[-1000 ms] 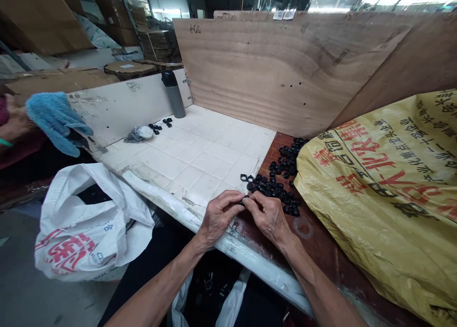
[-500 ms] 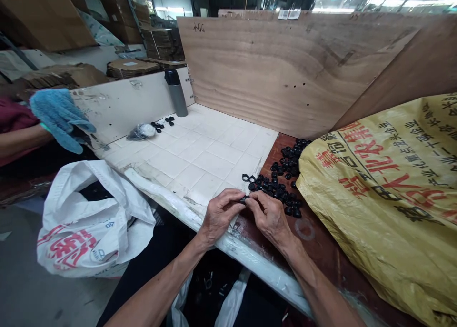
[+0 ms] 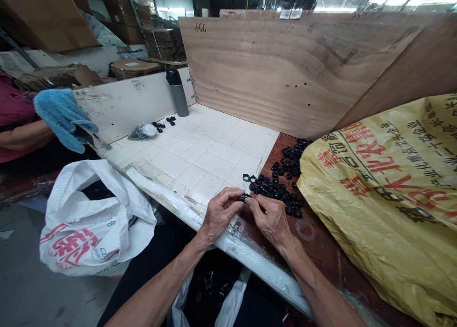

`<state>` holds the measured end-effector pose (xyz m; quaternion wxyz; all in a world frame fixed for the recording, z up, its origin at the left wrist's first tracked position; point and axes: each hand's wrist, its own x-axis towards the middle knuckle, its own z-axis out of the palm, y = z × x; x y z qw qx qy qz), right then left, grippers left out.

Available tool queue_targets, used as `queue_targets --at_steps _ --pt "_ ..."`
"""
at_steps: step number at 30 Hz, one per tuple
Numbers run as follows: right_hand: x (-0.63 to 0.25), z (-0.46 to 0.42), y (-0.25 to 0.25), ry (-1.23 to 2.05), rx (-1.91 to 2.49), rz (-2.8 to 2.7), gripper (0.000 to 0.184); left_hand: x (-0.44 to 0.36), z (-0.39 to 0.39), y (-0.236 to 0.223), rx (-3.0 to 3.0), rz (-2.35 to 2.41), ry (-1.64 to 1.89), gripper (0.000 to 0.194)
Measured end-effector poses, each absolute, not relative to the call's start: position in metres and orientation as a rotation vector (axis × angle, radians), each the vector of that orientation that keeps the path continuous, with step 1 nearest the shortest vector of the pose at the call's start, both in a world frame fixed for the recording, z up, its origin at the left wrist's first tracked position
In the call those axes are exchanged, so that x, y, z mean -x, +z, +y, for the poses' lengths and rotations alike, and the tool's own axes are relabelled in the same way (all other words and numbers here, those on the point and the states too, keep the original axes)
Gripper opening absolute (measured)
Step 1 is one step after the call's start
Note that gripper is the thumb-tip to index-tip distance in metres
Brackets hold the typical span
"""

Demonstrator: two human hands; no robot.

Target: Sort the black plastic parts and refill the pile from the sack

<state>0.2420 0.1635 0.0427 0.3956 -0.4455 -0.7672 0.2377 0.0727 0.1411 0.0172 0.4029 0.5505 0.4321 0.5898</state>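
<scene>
A small black plastic part [image 3: 244,197] is pinched between the fingertips of both hands, just above the table's front edge. My left hand [image 3: 222,213] grips it from the left, thumb and forefinger closed. From the right, my right hand [image 3: 268,217] closes its fingertips on the same part; its exact shape is partly hidden by the fingers. Right behind the hands lies a loose pile of small black plastic parts [image 3: 273,186] on the reddish-brown board. Two black rings [image 3: 249,178] lie at the pile's left end.
A yellow woven sack [image 3: 378,193] covers the right side. A grey flask [image 3: 177,94] and a small plastic bag [image 3: 143,131] stand at the back left of the white tabletop [image 3: 200,151]. A white bag [image 3: 96,222] hangs at left, near another person's arm [image 3: 28,135] and a blue cloth [image 3: 64,115].
More of the black part now shows between my fingertips, and my right fingers have shifted slightly. The other person at left has moved a little; the view has shifted slightly.
</scene>
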Motion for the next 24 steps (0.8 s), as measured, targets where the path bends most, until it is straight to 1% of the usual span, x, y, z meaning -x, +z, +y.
queue_targets --at_steps 2,3,6,7,9,11,12,15,18,21,24 --pt "-0.2426 0.163 0.0428 0.672 1.086 -1.931 0.022 -0.073 0.1412 0.0168 -1.382 1.089 1.491 0.022" --pt "-0.243 0.1627 0.0434 0.693 1.068 -1.927 0.018 -0.0731 0.1412 0.0168 -1.386 1.085 1.486 0.021" --pt "-0.2441 0.1626 0.046 0.667 1.071 -1.929 0.022 -0.0731 0.1413 0.0175 -1.398 1.076 1.474 0.021" --pt "-0.2442 0.1627 0.0467 0.657 1.069 -1.925 0.021 -0.0731 0.1413 0.0178 -1.387 1.072 1.47 0.022" --pt "-0.2438 0.1632 0.0474 0.672 1.013 -1.93 0.011 -0.0732 0.1411 0.0184 -1.351 1.063 1.474 0.022" --pt "-0.2428 0.164 0.0464 0.684 0.963 -1.945 0.014 -0.0734 0.1407 0.0188 -1.343 1.049 1.469 0.022" --pt "-0.2423 0.1646 0.0452 0.674 0.973 -1.95 0.013 -0.0735 0.1405 0.0188 -1.359 1.044 1.463 0.021" --pt "-0.2416 0.1662 0.0415 0.65 1.107 -1.919 0.024 -0.0737 0.1402 0.0186 -1.416 1.042 1.444 0.021" --pt "-0.2418 0.1662 0.0418 0.668 1.085 -1.895 0.013 -0.0737 0.1403 0.0187 -1.329 1.048 1.435 0.022" --pt "-0.2413 0.1643 0.0457 0.646 0.976 -1.93 0.01 -0.0735 0.1402 0.0196 -1.263 1.038 1.417 0.023" --pt "-0.24 0.1629 0.047 0.652 1.067 -1.908 0.012 -0.0731 0.1394 0.0207 -1.296 1.078 1.409 0.023"
